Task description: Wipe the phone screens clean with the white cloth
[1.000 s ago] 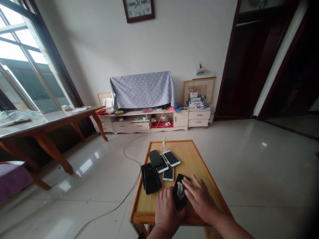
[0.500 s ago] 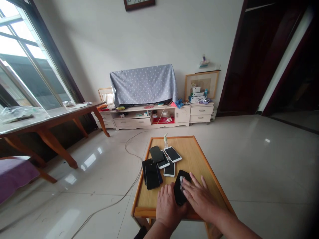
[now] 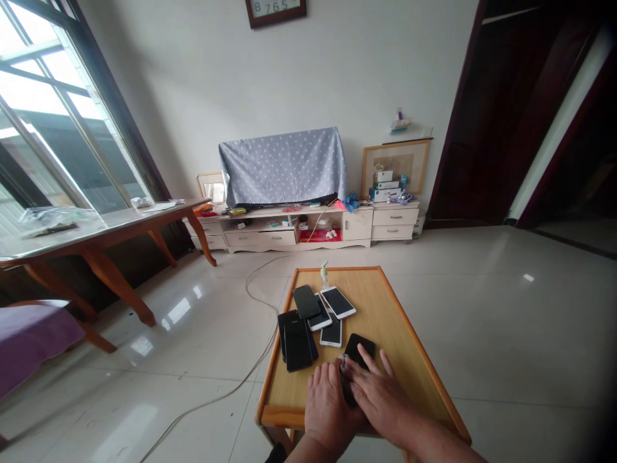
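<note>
A black smartphone (image 3: 361,348) lies on the small wooden table (image 3: 385,308), partly covered by my hands. My left hand (image 3: 328,402) grips its near left side with the fingers bent. Over the phone's screen, my right hand (image 3: 378,391) presses a small pale cloth (image 3: 342,360) under its fingertips, with the other fingers spread. Most of the cloth is hidden beneath those fingers. Beyond my hands lies a group of other phones, including a large black phone (image 3: 298,345), a dark phone (image 3: 306,301) and a white-framed phone (image 3: 339,302).
A small pump bottle (image 3: 324,275) stands at the table's far edge. A cable (image 3: 216,395) runs over the tiled floor to the left. Against the wall is a low cabinet (image 3: 260,239) with a polka-dot cloth (image 3: 284,167) above it. A longer table (image 3: 144,218) stands left.
My right hand has slid the cloth toward me and left, from the phone's upper middle to its left edge near my left hand. The camera view has shifted slightly.
</note>
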`<state>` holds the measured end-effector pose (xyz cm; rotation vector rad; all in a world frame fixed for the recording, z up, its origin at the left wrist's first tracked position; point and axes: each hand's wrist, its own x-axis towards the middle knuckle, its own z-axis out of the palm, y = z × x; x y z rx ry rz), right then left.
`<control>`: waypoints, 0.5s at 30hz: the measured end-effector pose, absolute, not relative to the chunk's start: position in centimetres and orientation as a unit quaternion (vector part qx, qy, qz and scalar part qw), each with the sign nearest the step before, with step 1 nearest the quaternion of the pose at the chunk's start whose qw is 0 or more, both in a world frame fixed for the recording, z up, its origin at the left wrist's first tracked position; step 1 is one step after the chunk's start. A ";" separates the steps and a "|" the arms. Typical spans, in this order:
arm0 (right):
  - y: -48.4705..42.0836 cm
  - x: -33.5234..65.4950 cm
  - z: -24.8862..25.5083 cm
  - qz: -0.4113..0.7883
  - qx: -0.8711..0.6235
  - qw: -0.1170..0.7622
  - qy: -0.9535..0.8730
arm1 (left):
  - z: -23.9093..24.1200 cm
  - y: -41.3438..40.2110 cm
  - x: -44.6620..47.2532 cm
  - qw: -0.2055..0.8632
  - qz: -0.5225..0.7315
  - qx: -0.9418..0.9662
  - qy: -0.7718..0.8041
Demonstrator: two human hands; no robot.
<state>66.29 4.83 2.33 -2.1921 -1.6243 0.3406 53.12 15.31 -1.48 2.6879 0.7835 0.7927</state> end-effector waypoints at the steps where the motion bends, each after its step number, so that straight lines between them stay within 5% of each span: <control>1: 5.2 66.4 2.3 0.123 -0.784 0.195 -0.576 | -1.5 15.3 53.1 0.117 0.267 0.919 0.266; 15: 7.1 67.9 1.6 0.090 -0.829 0.181 -0.522 | -0.4 15.2 53.0 0.176 0.240 0.916 0.270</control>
